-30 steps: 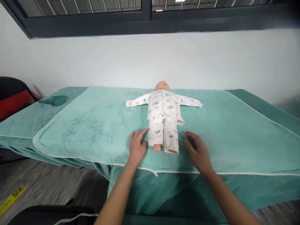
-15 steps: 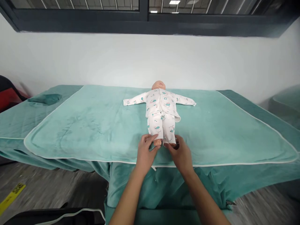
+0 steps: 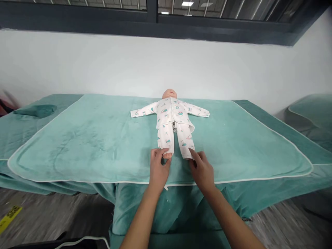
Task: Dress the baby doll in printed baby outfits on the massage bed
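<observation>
Green plush sheet (image 3: 241, 145) with pale piping spans most of the width. White wall (image 3: 90, 62) right behind it, dark window frame (image 3: 103, 22) along the top. Clothed doll (image 3: 169, 117) lies on its back mid-sheet, head toward the wall, arms straight out. White patterned jacket (image 3: 172, 110), matching trousers (image 3: 166, 136), legs spread with sheet showing between. Left hand (image 3: 158, 169) narrow, holding the end of one leg: finger over cuff, thumb by the foot (image 3: 167, 155). Right hand (image 3: 203, 171) pinches the other cuff, finger on top. Can't tell how firm either hold is. Toes poke out on the left-hand side only.
</observation>
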Tool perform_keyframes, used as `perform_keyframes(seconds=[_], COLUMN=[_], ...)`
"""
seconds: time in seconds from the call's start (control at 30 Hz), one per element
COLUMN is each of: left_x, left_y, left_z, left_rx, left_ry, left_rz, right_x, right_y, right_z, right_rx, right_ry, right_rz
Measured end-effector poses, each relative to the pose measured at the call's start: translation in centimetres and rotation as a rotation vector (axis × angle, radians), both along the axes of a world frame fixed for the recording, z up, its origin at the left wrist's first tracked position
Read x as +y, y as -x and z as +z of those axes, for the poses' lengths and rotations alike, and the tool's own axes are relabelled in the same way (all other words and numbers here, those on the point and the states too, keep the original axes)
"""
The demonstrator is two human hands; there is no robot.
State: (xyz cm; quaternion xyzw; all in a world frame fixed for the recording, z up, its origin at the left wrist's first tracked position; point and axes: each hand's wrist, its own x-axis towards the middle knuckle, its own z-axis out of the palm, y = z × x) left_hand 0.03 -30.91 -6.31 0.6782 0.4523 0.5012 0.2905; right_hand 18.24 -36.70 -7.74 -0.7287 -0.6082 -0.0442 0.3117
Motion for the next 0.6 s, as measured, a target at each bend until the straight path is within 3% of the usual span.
perform_keyframes(seconds=[0.17,0.27,0.47,0.6], left_x=[-0.4,-0.3,0.1,0.1], left_y=[-1.3,-1.7,-1.0,-0.8], left_z=[-0.7,-0.9,-0.8,-0.5], left_rx=[0.081,0.097,0.106,0.077], left_ry=[-0.04,-0.086,-0.126,-0.106], left_rz=[0.069,0.092,0.057,0.02], right_x=[-0.2,0.6,1.8,0.4], right_y=[0.6,0.7,0.6,1.6], right_z=[0.1,0.2,-0.6,0.6], right_rx=[0.141,0.121,0.096,0.083], right_ry=[-0.066,-0.134,-0.188,-0.247], right_rz=[0.059,0.026,-0.006,0.025])
